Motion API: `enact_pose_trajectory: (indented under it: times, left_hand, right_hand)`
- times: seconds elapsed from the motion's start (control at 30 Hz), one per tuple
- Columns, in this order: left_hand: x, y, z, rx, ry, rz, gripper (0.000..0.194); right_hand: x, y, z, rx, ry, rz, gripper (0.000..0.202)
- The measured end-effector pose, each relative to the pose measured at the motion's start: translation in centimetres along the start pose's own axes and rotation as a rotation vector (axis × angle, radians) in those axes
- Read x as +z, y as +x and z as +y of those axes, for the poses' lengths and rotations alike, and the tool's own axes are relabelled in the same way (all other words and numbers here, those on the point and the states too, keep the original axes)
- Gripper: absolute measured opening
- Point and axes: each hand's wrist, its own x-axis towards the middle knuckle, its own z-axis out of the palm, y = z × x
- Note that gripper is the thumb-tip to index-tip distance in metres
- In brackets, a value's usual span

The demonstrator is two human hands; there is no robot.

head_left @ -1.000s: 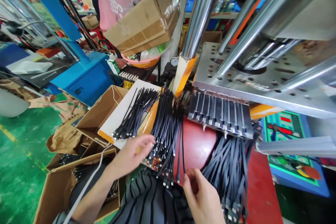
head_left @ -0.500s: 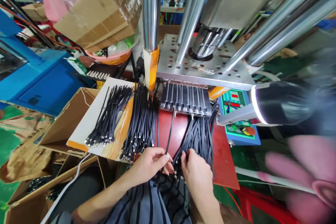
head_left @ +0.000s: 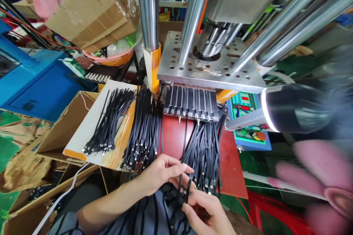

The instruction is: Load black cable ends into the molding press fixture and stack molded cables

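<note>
Low in front of the press, my left hand point(head_left: 161, 176) is closed round a flat black cable point(head_left: 184, 143), whose upper part runs to the metal fixture point(head_left: 190, 102). My right hand point(head_left: 208, 211) pinches a black strand point(head_left: 188, 189) just below my left fingertips. Whether this strand belongs to the same cable I cannot tell. A thick bundle of black cables point(head_left: 205, 150) fans down from beneath the fixture, beside both hands. Two more piles of black cables with metal plug ends, a left pile point(head_left: 109, 121) and a nearer pile point(head_left: 143, 132), lie to the left.
Steel columns and a drilled plate point(head_left: 171, 71) stand over the fixture. A control box point(head_left: 248, 134) and a lamp point(head_left: 289, 108) are at the right. Below them a pink fan point(head_left: 325, 169) is blurred. Cardboard boxes point(head_left: 64, 125) stand on the left.
My right hand has left the cable bundle and moved down, now pinching a strand near my left hand. My left hand has shifted slightly right. The whole view has shifted a little.
</note>
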Motion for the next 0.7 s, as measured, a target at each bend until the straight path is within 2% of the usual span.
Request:
enact_pose_trajectory:
  times: [0.17, 0.3, 0.47, 0.63, 0.7]
  left_hand:
    - [0.8, -1.5, -0.5, 0.065, -0.039, 0.140, 0.055]
    - [0.9, -2.2, -0.6, 0.064, -0.146, 0.257, 0.056]
    - [0.6, -3.4, -0.7, 0.106, -0.063, 0.186, 0.047]
    - [0.8, -4.4, -0.4, 0.239, 0.147, 0.214, 0.040]
    - [0.9, -4.5, -0.3, 0.259, 0.318, 0.183, 0.041]
  right_hand:
    - [-1.4, 0.7, -0.3, -0.084, -0.063, -0.114, 0.032]
    - [-1.1, 1.0, -0.9, -0.053, -0.078, -0.106, 0.020]
    - [-0.5, 1.2, -1.3, -0.022, -0.044, -0.171, 0.011]
    - [-2.2, 2.0, -1.7, 0.037, -0.010, -0.262, 0.015]
    - [-2.8, 2.6, -2.0, 0.064, 0.101, -0.216, 0.010]
